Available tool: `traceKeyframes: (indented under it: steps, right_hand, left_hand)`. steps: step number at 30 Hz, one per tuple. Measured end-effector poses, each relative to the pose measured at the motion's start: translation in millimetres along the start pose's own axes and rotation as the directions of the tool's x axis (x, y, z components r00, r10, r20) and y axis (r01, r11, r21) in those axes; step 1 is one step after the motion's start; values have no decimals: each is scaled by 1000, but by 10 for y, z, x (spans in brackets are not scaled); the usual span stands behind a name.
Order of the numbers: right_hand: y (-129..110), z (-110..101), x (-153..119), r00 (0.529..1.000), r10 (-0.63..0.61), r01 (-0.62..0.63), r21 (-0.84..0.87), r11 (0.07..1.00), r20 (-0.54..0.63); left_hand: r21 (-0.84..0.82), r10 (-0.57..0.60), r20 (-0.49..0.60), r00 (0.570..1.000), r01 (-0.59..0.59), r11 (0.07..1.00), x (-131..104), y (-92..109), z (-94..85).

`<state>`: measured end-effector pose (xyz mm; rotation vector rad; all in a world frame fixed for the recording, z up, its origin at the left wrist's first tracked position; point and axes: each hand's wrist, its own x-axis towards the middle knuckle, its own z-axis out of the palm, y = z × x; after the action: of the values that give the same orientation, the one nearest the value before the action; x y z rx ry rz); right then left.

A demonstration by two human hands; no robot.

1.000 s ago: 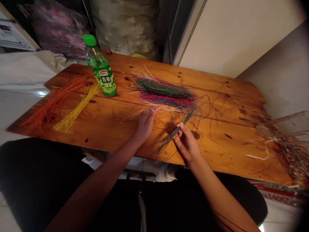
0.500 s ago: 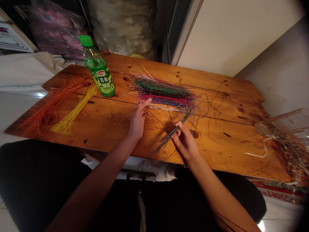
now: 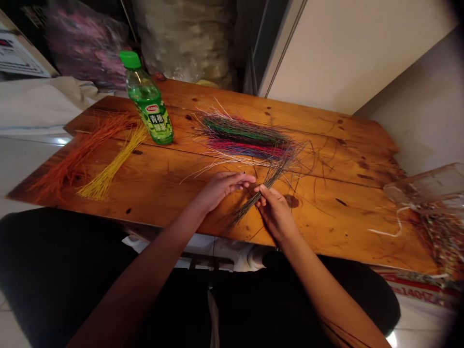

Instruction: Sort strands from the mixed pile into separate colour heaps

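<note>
My right hand (image 3: pixel 277 210) pinches a bundle of thin dark grey wire-like strands (image 3: pixel 243 210) around its middle. The strands fan out at both ends, slanting from lower left to upper right. Just left of the bundle is my left hand (image 3: pixel 226 188), fingers reaching toward it, loosely bent and apart. I see nothing held in it. Beyond both hands lies a pile of strands (image 3: pixel 246 135) in green, black, red, purple, blue and white, its right end overlapped by the grey bundle's far tips.
On the wooden table (image 3: pixel 170 181) lie orange strands (image 3: pixel 83 145) and yellow strands (image 3: pixel 112 166) at the left, beside an upright green drink bottle (image 3: pixel 150 104). A clear plastic container (image 3: pixel 427 181) and tangled scraps (image 3: pixel 442 232) are at the right edge. Behind rises a pale panel (image 3: pixel 344 48).
My left hand has moved right and toward me, from the coloured pile to beside the grey bundle. My right hand keeps its grip, nearly in place.
</note>
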<state>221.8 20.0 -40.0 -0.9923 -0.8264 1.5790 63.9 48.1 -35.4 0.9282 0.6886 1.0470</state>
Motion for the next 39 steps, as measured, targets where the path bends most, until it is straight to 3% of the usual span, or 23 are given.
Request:
traceKeyframes:
  steps: [5, 8, 12, 16, 18, 21, 24, 29, 34, 39]
  right_hand:
    - [9, 6, 3, 1000, -14, 14, -23, 1000, -3]
    - [-5, 10, 1, 1000, -1, 0, -24, 1000, -24]
    - [-21, 2, -5, 999, 20, -20, 7, 1000, -37]
    - [-9, 10, -4, 999, 25, -23, 59, 998, -35]
    - [-16, 27, -8, 998, 38, -34, 81, 996, -46]
    - [-115, 27, -37, 996, 59, -48, 156, 987, -72]
    - [-355, -74, -87, 997, -30, 49, 266, 963, -72]
    - [-769, -409, -112, 959, -277, 276, 423, 863, -61]
    - [-861, -595, -46, 945, -300, 325, 489, 810, -131]
    - [-851, -608, -25, 940, -288, 340, 449, 826, -182]
  left_hand:
    - [74, -11, -12, 1000, 11, 997, 2, 3, 22]
    - [173, 85, -85, 993, -70, 982, 24, -3, 24]
    - [374, 313, -202, 928, -222, 900, 57, -23, 8]
    - [590, 468, -248, 849, -251, 768, 63, -35, -9]
    - [706, 514, -209, 832, -235, 668, 57, -36, -8]
    - [867, 549, -52, 834, -235, 439, 47, -41, 2]
    - [931, 531, 94, 842, -263, 252, 38, -55, 18]
    - [954, 426, 224, 877, -286, 87, 10, -72, 76]
    - [902, 254, 429, 867, -425, -74, -1, -126, 122]
    - [904, 202, 423, 883, -398, -156, 13, -212, 130]
